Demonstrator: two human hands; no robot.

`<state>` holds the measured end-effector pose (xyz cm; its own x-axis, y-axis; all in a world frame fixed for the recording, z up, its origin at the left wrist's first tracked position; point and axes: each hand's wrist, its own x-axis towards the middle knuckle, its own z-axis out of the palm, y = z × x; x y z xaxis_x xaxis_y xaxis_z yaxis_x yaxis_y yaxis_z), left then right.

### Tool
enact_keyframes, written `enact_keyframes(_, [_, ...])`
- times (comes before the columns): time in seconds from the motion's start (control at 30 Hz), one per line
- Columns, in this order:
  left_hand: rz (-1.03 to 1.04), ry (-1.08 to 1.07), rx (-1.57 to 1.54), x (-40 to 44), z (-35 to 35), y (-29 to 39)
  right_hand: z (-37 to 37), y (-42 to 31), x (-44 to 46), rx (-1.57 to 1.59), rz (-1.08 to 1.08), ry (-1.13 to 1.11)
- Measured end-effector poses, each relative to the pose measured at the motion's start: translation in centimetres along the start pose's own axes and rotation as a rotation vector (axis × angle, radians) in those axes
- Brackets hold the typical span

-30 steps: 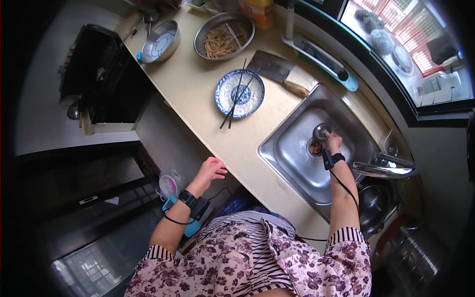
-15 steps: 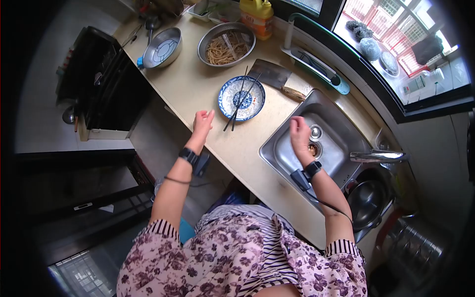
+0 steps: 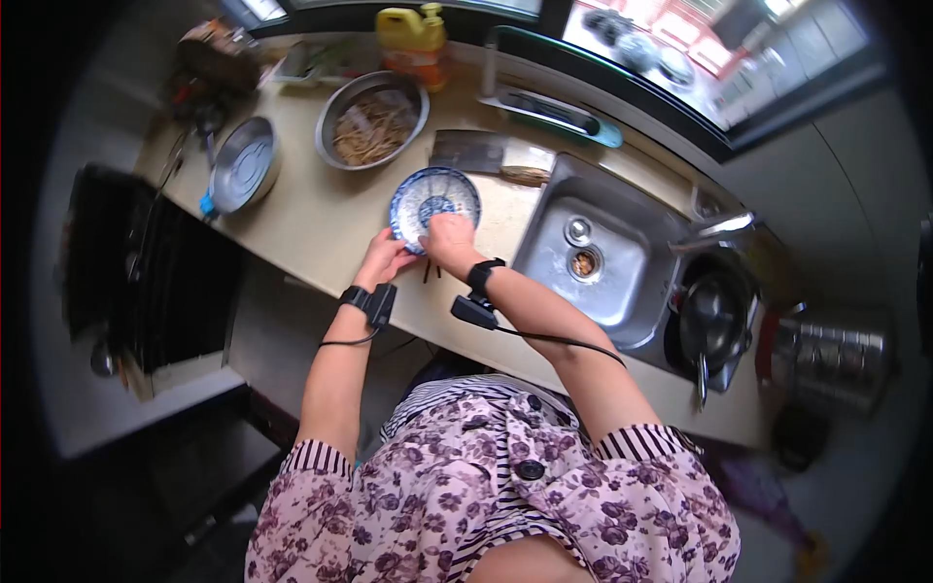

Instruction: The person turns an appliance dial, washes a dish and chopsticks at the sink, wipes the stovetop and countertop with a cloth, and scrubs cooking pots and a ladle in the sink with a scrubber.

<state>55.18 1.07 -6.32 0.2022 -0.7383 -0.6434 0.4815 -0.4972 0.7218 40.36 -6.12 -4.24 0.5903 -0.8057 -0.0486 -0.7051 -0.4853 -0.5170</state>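
A blue-and-white patterned plate (image 3: 412, 194) sits near the counter's front edge. My left hand (image 3: 382, 258) is at its lower left rim, thumb and fingers closing on the edge. My right hand (image 3: 451, 239) is curled over the plate's lower right part, with the fingers closed around dark chopsticks. Only the ends of the chopsticks (image 3: 432, 271) show below that hand; the rest is hidden. Just behind the plate lies a cleaver (image 3: 468, 151) with a wooden handle.
To the right is a steel sink (image 3: 622, 209) with food bits in its drain, and a black pan (image 3: 714, 311) beyond it. A steel bowl of pale strips (image 3: 420, 112), a second metal bowl (image 3: 269, 165) and a yellow jug (image 3: 410, 39) stand at the back left.
My right hand has moved left from over the sink to the chopsticks on the plate. My left hand has come to the plate's rim. The camera view has shifted right.
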Motion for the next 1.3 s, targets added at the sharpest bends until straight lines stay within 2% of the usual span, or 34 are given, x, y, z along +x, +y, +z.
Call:
enact_keyframes(0.2, [-0.062, -0.183, -0.104, 2.8, -2.4, -1.1, -0.7, 0.7, -0.9, 0.026, 0.262, 0.001])
enact_keyframes(0.27, [-0.07, -0.165, -0.003, 4.1, -3.1, -1.4, -1.6, 2.1, -3.0, 0.066, 0.274, 0.095])
enact_keyframes(0.33, [-0.088, -0.136, 0.023, 3.8, -2.6, -0.7, -4.1, 4.4, -7.1, 0.172, 0.137, 0.297])
enact_keyframes(0.43, [-0.084, -0.089, 0.118, 2.2, -0.8, 0.6, -4.7, 9.1, -12.9, 0.243, 0.271, 0.366])
enact_keyframes(0.53, [-0.078, -0.195, 0.143, 0.7, 1.0, 0.9, -6.9, 13.2, -20.7, 0.463, 0.529, 0.412])
enact_keyframes(0.6, [-0.109, -0.264, 0.135, -0.1, 2.9, 0.6, -8.7, 15.5, -25.3, 0.392, 0.55, 0.62])
enact_keyframes(0.7, [-0.178, -0.359, 0.09, -0.7, 6.6, -0.8, -13.4, 18.4, -30.1, 0.366, 0.779, 0.852])
enact_keyframes(0.8, [-0.25, -0.401, 0.05, -1.4, 11.5, -2.6, -17.1, 25.9, -32.5, 0.204, 0.958, 1.106])
enact_keyframes(0.87, [-0.297, -0.396, 0.048, -1.1, 14.4, -3.7, -21.3, 29.4, -32.1, 0.503, 1.106, 1.095])
enact_keyframes(0.93, [-0.325, -0.423, 0.076, -0.3, 16.9, -4.9, -23.9, 34.8, -31.3, 0.424, 1.085, 1.103])
enact_keyframes(1.03, [-0.357, -0.437, 0.129, 0.5, 20.4, -6.5, -25.2, 44.8, -28.8, 0.493, 1.096, 1.139])
enact_keyframes(1.13, [-0.389, -0.388, 0.124, 2.0, 21.7, -8.6, -26.8, 48.6, -25.9, 0.706, 1.182, 1.153])
enact_keyframes(1.2, [-0.362, -0.256, 0.228, -0.9, 25.9, -7.5, -27.3, 50.0, -24.8, 0.733, 1.252, 1.051])
enact_keyframes(1.27, [-0.385, -0.245, 0.216, -0.9, 26.9, -7.7, -28.5, 49.2, -23.7, 0.852, 1.316, 0.981])
enact_keyframes(1.3, [-0.396, -0.256, 0.191, -0.3, 26.8, -8.2, -27.8, 51.3, -23.4, 0.999, 1.295, 0.964])
